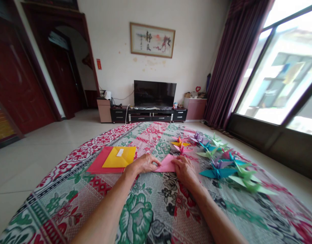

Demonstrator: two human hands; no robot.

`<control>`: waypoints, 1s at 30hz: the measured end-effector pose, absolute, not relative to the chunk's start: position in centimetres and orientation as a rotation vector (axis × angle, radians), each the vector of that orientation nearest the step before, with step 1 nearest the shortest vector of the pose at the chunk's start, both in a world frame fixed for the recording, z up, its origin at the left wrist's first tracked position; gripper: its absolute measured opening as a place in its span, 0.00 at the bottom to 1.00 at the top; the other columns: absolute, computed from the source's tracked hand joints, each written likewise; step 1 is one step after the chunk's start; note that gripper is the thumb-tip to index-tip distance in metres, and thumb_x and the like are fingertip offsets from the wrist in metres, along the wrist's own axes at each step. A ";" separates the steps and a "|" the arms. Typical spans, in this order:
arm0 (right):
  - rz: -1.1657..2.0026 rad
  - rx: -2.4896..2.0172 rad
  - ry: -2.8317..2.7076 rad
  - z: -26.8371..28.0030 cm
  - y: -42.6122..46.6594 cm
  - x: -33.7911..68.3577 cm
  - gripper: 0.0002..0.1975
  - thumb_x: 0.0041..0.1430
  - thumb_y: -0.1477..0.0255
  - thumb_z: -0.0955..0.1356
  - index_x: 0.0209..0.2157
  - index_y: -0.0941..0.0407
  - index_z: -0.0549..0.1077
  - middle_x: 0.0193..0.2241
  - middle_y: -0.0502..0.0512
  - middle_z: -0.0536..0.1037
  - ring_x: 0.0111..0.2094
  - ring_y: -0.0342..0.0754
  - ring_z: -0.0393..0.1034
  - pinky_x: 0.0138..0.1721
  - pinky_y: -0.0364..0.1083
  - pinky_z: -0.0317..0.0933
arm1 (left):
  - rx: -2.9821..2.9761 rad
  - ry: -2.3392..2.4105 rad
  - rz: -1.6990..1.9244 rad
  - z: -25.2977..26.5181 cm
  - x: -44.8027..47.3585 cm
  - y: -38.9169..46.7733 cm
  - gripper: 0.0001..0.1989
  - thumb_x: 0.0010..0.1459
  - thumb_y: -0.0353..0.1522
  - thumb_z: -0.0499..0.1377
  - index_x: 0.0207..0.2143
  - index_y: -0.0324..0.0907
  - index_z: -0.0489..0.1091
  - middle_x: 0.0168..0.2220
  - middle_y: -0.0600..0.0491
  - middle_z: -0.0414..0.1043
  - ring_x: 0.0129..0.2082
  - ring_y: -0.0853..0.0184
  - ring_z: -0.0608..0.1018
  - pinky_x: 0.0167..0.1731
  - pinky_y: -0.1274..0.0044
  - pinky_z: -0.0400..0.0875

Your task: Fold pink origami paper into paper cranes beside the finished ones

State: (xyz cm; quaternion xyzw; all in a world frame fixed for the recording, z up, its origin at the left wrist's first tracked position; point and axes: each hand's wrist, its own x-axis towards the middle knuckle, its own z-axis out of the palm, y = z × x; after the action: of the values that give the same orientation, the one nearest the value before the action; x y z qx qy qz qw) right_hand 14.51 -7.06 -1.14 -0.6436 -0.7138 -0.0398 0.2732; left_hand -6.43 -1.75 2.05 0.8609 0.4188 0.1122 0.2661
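A folded pink sheet of origami paper lies on the patterned tablecloth between my two hands. My left hand pinches its left corner, thumb and fingers closed together. On the paper's right side, the fingers of my right hand are bent and closed on the edge. Just left of my left hand, a creased yellow paper sheet with a small white label rests on red paper sheets. Beyond my right hand stand a pink paper crane and an orange paper crane.
Several folded cranes spread over the right of the table, among them a blue crane and a green crane. The round table's tablecloth reaches toward me. Farther off are a television, a low cabinet and a purple curtain.
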 end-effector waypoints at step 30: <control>-0.124 -1.733 -1.941 -1.4 -6.9 14.6 0.15 0.57 0.73 0.59 0.40 0.51 0.74 0.44 0.55 0.70 0.44 0.47 0.63 0.47 0.44 0.52 | 2.251 1.259 0.213 2.8 -6.8 -2.8 0.14 0.43 0.38 0.55 0.27 0.39 0.75 0.19 0.57 0.65 0.21 0.74 0.64 0.18 0.83 0.52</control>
State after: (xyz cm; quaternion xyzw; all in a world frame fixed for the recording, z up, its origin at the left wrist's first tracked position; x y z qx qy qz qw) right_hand 14.59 -6.88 -1.38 -0.6415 -0.7185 -0.0459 0.2648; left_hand -6.77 -2.75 2.79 0.8366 0.4681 0.0792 0.2733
